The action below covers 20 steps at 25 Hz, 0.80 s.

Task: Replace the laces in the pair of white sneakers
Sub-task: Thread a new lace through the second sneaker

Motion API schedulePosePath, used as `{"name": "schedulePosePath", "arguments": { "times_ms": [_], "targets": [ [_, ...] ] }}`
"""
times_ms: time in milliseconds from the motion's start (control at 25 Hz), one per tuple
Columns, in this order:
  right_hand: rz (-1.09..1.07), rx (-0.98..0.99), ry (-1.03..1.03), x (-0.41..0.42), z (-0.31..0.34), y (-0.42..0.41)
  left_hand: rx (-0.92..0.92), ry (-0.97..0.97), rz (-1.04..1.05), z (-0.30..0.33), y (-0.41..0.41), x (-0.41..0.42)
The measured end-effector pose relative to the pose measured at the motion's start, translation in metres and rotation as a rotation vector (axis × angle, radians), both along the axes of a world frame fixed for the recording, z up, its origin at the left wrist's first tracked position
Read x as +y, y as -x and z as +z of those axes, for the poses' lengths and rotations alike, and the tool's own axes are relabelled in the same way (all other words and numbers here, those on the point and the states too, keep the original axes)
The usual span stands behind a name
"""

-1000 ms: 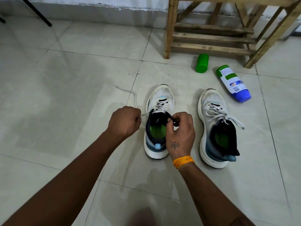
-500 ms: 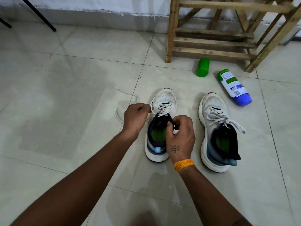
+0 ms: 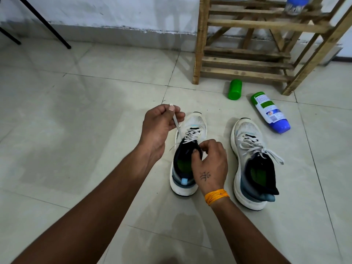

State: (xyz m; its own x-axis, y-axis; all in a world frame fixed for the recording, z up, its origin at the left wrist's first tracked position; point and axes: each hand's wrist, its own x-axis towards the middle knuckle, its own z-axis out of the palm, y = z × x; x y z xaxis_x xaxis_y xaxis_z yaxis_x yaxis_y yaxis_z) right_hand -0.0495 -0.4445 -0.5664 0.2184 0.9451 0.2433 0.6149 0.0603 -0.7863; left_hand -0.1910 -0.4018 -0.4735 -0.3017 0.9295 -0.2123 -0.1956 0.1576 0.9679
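Observation:
Two white sneakers stand side by side on the tiled floor, toes pointing away from me. My left hand (image 3: 161,123) is raised beside the toe of the left sneaker (image 3: 187,149) and pinches the end of its white lace (image 3: 176,125), which runs taut down to the eyelets. My right hand (image 3: 209,164) grips the dark tongue at that sneaker's collar. The right sneaker (image 3: 251,162) stands untouched, its lace (image 3: 261,149) loose over the side and its dark tongue flopped back.
A green cap (image 3: 235,89) and a white bottle with blue base (image 3: 270,112) lie on the floor beyond the sneakers. A wooden rack (image 3: 247,60) stands against the wall behind them. Black stand legs (image 3: 43,23) reach the floor at far left.
My left hand rose and moved forward along the lace to its tip, pulling it taut; the loose loop on the floor is gone. My right hand stayed at the tongue.

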Motion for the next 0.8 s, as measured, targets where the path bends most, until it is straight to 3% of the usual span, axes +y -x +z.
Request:
{"name": "schedulePosePath", "arguments": {
  "times_ms": [120,240,360,520,560,680,720,800],
  "targets": [
    [0.065,0.102,-0.028,0.014,0.044,0.014,-0.047,-0.078,0.017,0.026,-0.001,-0.004],
    [0.374,0.275,0.154,0.031,0.084,0.039,-0.088,-0.148,0.017,0.04,-0.001,-0.007],
    [0.433,0.398,0.219,0.035,0.089,0.043,-0.134,-0.164,0.013,0.052,0.006,-0.006],
    [0.384,0.015,0.292,0.027,0.066,0.029,-0.165,-0.154,0.027,0.055,0.015,-0.007],
    [0.411,0.027,0.306,0.024,0.068,0.031,-0.162,-0.152,0.029,0.054,0.016,-0.008],
    [0.516,0.439,0.286,0.022,0.086,0.043,-0.156,-0.135,0.006,0.051,0.011,-0.01],
    [0.51,0.502,0.266,0.023,0.09,0.046,-0.16,-0.133,0.001,0.051,0.01,-0.011],
    [0.486,0.421,0.249,0.023,0.081,0.044,-0.169,-0.136,-0.003,0.054,0.012,-0.011]
  ]
}}
